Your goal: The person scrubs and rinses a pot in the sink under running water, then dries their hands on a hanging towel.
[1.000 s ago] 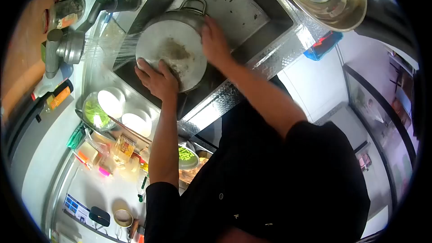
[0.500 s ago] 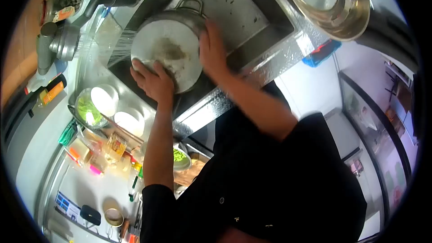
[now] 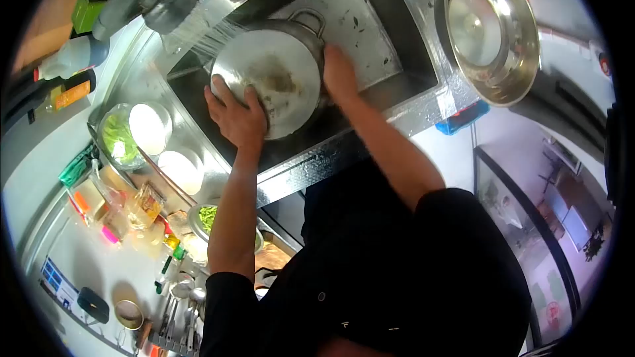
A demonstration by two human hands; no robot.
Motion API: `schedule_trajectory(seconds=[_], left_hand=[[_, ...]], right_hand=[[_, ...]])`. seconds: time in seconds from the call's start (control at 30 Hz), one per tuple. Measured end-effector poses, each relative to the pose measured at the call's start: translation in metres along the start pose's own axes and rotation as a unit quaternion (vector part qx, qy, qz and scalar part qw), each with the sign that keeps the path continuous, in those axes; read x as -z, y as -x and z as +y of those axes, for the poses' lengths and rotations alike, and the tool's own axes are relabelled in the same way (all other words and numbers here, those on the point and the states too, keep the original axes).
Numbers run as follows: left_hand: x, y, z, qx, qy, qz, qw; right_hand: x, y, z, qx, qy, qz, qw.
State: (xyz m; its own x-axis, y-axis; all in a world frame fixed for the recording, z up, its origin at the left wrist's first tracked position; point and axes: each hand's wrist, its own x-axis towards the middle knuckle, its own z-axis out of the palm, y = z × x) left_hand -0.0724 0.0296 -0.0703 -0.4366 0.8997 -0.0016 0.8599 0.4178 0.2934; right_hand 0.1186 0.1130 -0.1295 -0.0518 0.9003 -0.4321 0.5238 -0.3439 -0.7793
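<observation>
A metal pot (image 3: pixel 281 59) is tipped over in the sink (image 3: pixel 413 53), its round, stained base facing me and a loop handle (image 3: pixel 311 16) at the far side. My left hand (image 3: pixel 239 116) grips the pot's near left edge, thumb and fingers spread over the base. Against the pot's right side wall is my right hand (image 3: pixel 340 76), its fingers curled and slightly blurred; anything inside it is hidden. Water sprays from the faucet (image 3: pixel 169 3) onto the pot's left side.
A large steel bowl (image 3: pixel 526 46) stands on the right of the sink. To the left are white bowls (image 3: pixel 180 170) and a bowl of green leaves (image 3: pixel 118 135). Dark bits lie on the sink floor. Bottles (image 3: pixel 73 56) stand beyond the faucet, and utensils (image 3: pixel 178 317) hang lower left.
The whole view has shifted, so pot and sink appear further right. My right hand has moved along the pot's side and looks more curled. My left hand keeps its hold.
</observation>
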Motion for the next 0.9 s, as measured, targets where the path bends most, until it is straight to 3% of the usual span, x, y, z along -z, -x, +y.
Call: schedule_trajectory(seconds=[0.03, 0.1, 0.13, 0.2, 0.23, 0.3, 0.33, 0.37, 0.43, 0.47, 0.53, 0.57, 0.63, 0.67, 0.73, 0.77, 0.83, 0.9], left_hand=[[-0.002, -0.001, -0.001, -0.002, -0.006, 0.003, 1.0], [-0.004, 0.0, -0.006, 0.005, -0.019, 0.001, 1.0], [-0.002, -0.001, -0.005, -0.004, -0.022, 0.002, 1.0], [0.002, 0.001, 0.0, 0.004, -0.019, 0.003, 1.0], [0.0, 0.0, 0.001, 0.01, -0.014, 0.013, 1.0], [-0.002, -0.001, -0.004, -0.023, -0.011, 0.04, 0.999], [-0.001, -0.001, -0.005, -0.015, -0.006, 0.043, 0.999], [-0.001, -0.002, -0.004, -0.022, 0.008, 0.052, 0.998], [-0.002, 0.003, -0.006, -0.016, 0.025, 0.061, 0.998], [-0.004, 0.003, -0.009, -0.015, 0.031, 0.061, 0.998], [-0.006, 0.0, -0.014, -0.016, 0.06, 0.076, 0.995], [-0.005, -0.001, -0.021, -0.01, 0.059, 0.084, 0.995], [-0.003, -0.019, -0.035, 0.071, 0.142, 0.031, 0.987], [0.002, -0.03, -0.042, 0.162, 0.216, -0.034, 0.962], [-0.013, -0.038, -0.058, 0.183, 0.26, -0.045, 0.947], [-0.022, -0.034, -0.067, 0.205, 0.295, -0.07, 0.931], [-0.028, -0.025, -0.076, 0.225, 0.336, -0.086, 0.911], [-0.041, -0.014, -0.088, 0.298, 0.343, -0.026, 0.891]], right_hand=[[-0.009, 0.008, -0.005, 0.055, 0.022, 0.104, 0.993], [-0.014, -0.009, -0.02, 0.222, 0.128, 0.124, 0.958], [0.0, -0.035, -0.045, 0.324, 0.209, 0.043, 0.922], [-0.007, -0.088, -0.086, 0.3, 0.273, -0.158, 0.9], [-0.001, -0.086, -0.086, 0.31, 0.279, -0.158, 0.895], [0.011, -0.051, -0.071, 0.2, 0.182, -0.13, 0.954], [0.004, -0.021, -0.049, 0.115, 0.074, -0.009, 0.991], [-0.005, 0.012, -0.022, 0.03, -0.034, 0.112, 0.993], [-0.018, 0.068, 0.013, -0.045, -0.132, 0.131, 0.981], [-0.02, 0.069, 0.024, -0.035, -0.127, 0.126, 0.983], [-0.023, 0.065, 0.034, -0.149, -0.314, 0.085, 0.934], [-0.023, 0.061, 0.037, -0.142, -0.314, 0.077, 0.936], [-0.02, 0.037, 0.04, -0.232, -0.492, 0.044, 0.838], [-0.021, 0.036, 0.046, -0.23, -0.489, 0.041, 0.84], [-0.026, 0.02, 0.05, -0.176, -0.394, 0.071, 0.899], [-0.029, 0.017, 0.05, -0.178, -0.395, 0.068, 0.899], [-0.028, 0.014, 0.029, -0.021, -0.213, 0.139, 0.967], [-0.012, -0.001, -0.01, 0.023, -0.059, 0.07, 0.996]])
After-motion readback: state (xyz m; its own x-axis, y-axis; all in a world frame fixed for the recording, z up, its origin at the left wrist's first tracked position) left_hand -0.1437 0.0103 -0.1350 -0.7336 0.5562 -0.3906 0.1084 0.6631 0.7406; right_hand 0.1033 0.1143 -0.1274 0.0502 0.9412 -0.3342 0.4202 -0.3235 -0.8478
